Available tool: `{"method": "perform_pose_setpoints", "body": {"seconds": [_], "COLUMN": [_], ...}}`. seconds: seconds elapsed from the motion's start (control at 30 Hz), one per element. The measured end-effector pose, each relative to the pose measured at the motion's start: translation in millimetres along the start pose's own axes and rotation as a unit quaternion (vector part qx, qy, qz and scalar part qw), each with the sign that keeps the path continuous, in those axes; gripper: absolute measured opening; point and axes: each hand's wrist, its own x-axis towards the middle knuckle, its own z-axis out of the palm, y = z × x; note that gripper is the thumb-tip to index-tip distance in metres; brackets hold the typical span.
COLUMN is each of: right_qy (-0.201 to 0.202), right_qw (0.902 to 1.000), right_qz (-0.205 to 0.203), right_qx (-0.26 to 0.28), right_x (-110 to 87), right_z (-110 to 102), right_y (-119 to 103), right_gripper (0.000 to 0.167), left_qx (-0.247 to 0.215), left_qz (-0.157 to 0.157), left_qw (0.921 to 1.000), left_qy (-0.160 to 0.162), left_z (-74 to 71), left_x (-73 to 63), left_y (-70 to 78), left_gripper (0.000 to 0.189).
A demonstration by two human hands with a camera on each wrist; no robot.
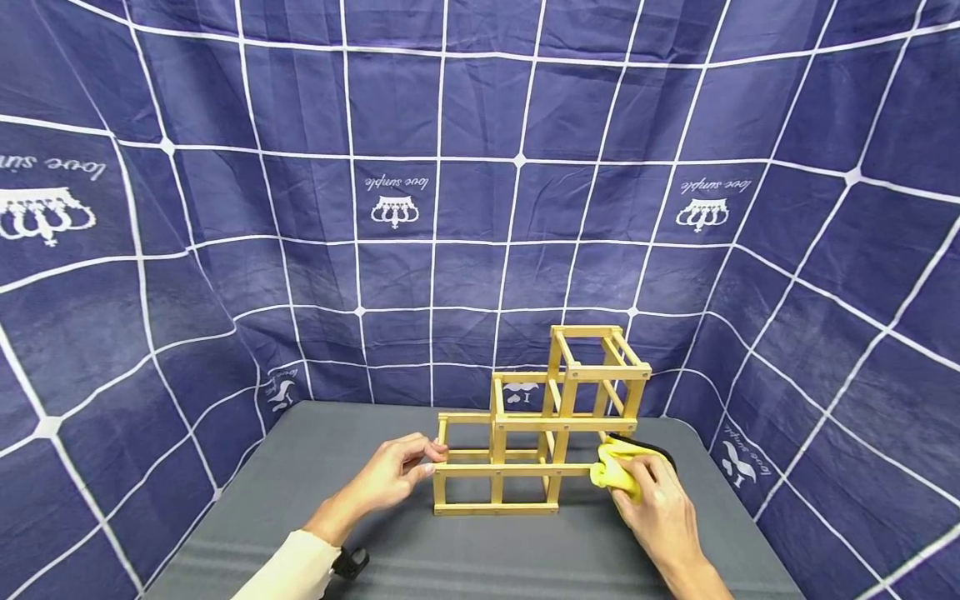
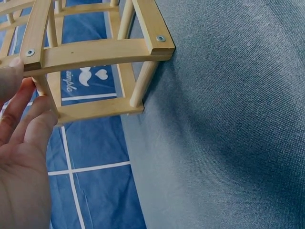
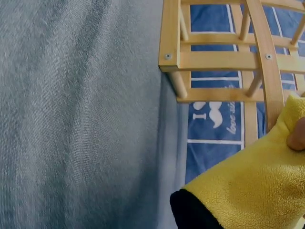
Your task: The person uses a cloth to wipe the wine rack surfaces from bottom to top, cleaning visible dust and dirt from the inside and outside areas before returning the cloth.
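Left hand [image 1: 393,473], thumb and fingers pinching wooden rack [image 1: 566,424] at left corner; right hand [image 1: 663,504], fingers clamped on yellow cloth [image 1: 613,465] at rack's right.

From my distant seat I count two bare hands [image 1: 393,472] [image 1: 663,510], one stepped rack of pale wood [image 1: 498,470] and one black-edged plush yellow cloth [image 1: 617,468]. I also count one cream sleeve [image 1: 295,568], one black wristband [image 1: 349,564] and three white printed crowns [image 1: 394,210] [image 1: 702,213] [image 1: 45,215].
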Motion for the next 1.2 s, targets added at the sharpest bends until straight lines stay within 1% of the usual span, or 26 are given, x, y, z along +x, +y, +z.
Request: {"method": "perform_pose_setpoints", "body": {"seconds": [0.1,0.17,0.3,0.4,0.57,0.63,0.7,0.77,0.87,0.97,1.03,1.1,1.2], "right_qy": [-0.002,-0.012,-0.038,-0.046,-0.045,-0.044,-0.043,-0.043,-0.04,-0.029,-0.016,-0.002,0.017], "right_qw": [1.0,0.9999,0.9991,0.9981,0.996,0.9951,0.9947,0.9938,0.9878,0.9724,0.9613,0.9507,0.9398], "right_qz": [0.005,0.004,-0.013,-0.027,-0.039,-0.039,-0.03,-0.004,0.066,0.148,0.191,0.224,0.247], "right_qx": [0.004,0.004,0.011,0.032,0.066,0.08,0.089,0.102,0.135,0.178,0.198,0.215,0.235], "right_x": [0.1,0.5,3.6,8.1,13.6,16.2,20.5,26.0,33.6,39.1,42.3,45.7,50.4], "right_z": [3.7,8.2,22.7,37.3,56.1,62.0,68.4,74.3,79.4,78.4,75.9,73.2,71.1], "right_y": [-7.1,-15.8,-37.5,-54.6,-82.0,-93.0,-103.7,-113.0,-123.3,-128.5,-129.7,-130.1,-131.4], "right_gripper": [0.045,0.046,0.053,0.058,0.061,0.061,0.059,0.054,0.043,0.035,0.032,0.029,0.025], "left_qx": [-0.007,-0.013,-0.025,-0.029,-0.027,-0.026,-0.028,-0.028,-0.029,-0.034,-0.036,-0.035,-0.031], "left_qz": [-0.009,-0.015,-0.015,-0.011,-0.01,-0.01,-0.012,-0.018,-0.026,-0.027,-0.025,-0.021,-0.017], "left_qw": [0.9999,0.9998,0.9995,0.9995,0.9996,0.9996,0.9995,0.9994,0.9992,0.999,0.999,0.9992,0.9994], "left_qy": [-0.005,-0.007,-0.009,-0.006,-0.003,-0.002,0.0,0.001,-0.003,-0.009,-0.008,-0.004,0.001], "left_z": [0.4,0.9,3.0,4.4,4.9,4.6,3.8,3.1,3.1,4.0,4.4,4.7,4.7], "left_x": [-1.4,-2.8,-4.8,-4.9,-6.6,-7.6,-8.1,-7.9,-6.8,-5.6,-5.1,-4.6,-4.2], "left_y": [0.5,0.4,-0.2,-0.2,-0.3,-0.6,-0.7,-0.2,0.5,1.2,1.7,1.9,1.8], "left_gripper": [0.022,0.022,0.02,0.02,0.02,0.02,0.019,0.019,0.018,0.017,0.016,0.016,0.017]}}
